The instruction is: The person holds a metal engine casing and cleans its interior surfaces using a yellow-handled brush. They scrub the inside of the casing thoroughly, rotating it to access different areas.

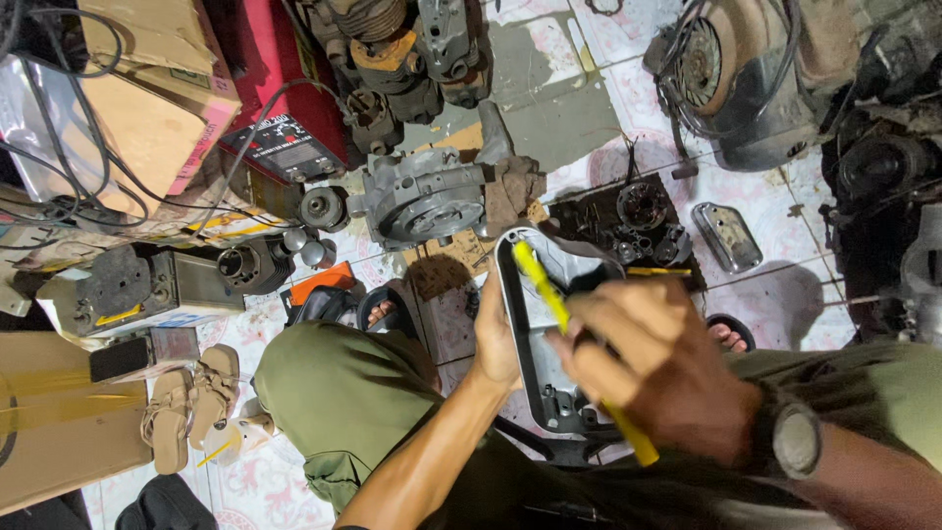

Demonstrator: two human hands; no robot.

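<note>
Over the tiled workshop floor, between the knees, both hands worked a grey engine cover (535, 324).
The left hand (496, 339) clasped its edge; the right hand (662, 368) clenched a yellow-handled tool (549, 294) against it.

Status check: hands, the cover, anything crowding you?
Left hand steadies grey engine cover. Right hand grips yellow-handled tool over it. Engine parts crowd floor ahead.
</note>
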